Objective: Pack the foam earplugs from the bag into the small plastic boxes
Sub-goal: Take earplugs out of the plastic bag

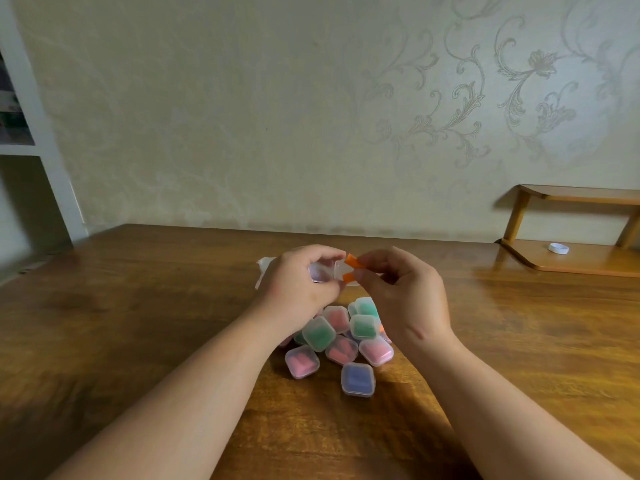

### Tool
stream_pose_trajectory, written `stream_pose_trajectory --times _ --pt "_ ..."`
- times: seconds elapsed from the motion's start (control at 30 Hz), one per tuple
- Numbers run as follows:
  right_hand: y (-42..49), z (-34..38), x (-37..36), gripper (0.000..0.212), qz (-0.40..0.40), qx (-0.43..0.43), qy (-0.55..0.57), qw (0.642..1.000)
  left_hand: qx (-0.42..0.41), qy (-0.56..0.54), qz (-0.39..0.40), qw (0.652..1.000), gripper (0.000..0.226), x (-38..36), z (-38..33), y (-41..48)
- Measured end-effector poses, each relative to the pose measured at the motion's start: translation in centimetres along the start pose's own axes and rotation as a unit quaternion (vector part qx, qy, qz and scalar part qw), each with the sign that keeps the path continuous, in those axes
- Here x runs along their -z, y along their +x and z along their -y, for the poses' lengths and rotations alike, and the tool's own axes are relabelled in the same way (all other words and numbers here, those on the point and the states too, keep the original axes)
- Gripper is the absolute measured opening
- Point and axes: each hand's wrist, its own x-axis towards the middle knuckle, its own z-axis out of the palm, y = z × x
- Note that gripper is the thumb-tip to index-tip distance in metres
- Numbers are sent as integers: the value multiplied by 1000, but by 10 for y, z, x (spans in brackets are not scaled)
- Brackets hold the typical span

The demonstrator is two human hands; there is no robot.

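We hold a small clear plastic box (323,271) in our left hand (298,285), raised above the wooden table (138,323). The left fingers curl around the box from above and the thumb closes beneath it, so the grasp is snug; the box's open side faces right. Whether its lid is fully folded back we cannot tell, since the fingers cover most of it.

Our right hand (401,292) meets it from the right. Its thumb and forefinger are pinched together on two orange foam earplugs (350,268), one above the other, whose tips touch the mouth of the box. The remaining right fingers are loosely bent and hold nothing.

Behind the left hand a bit of crumpled clear bag (263,271) shows on the table; its contents are hidden from us.

Below our hands, between the two wrists, lies a pile of closed boxes (341,341) already filled: green ones near the top, pink ones lower and to the left, and a blue box (357,379) nearest us at the pile's edge. They touch and overlap one another.

Well apart at the right, a white cap (558,248) rests on a low wooden shelf (571,261) standing on the table against the patterned wall.
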Motion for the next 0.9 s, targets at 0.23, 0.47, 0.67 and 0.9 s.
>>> stream_pose_trajectory --times 0.23,0.47,0.67,0.9 --pt "-2 0 -1 24 -13 23 -16 1000 0 -4 10 1000 41 -1 -2 -1" --pt "0 -9 -7 7 -30 74 -98 992 12 -47 -1 999 40 -1 -1 -1" --pt "3 -12 -7 12 -40 43 -107 993 12 -62 8 998 39 -2 1 0" --pt "3 -4 -5 24 3 -84 39 996 -14 -115 23 993 41 -3 4 0"
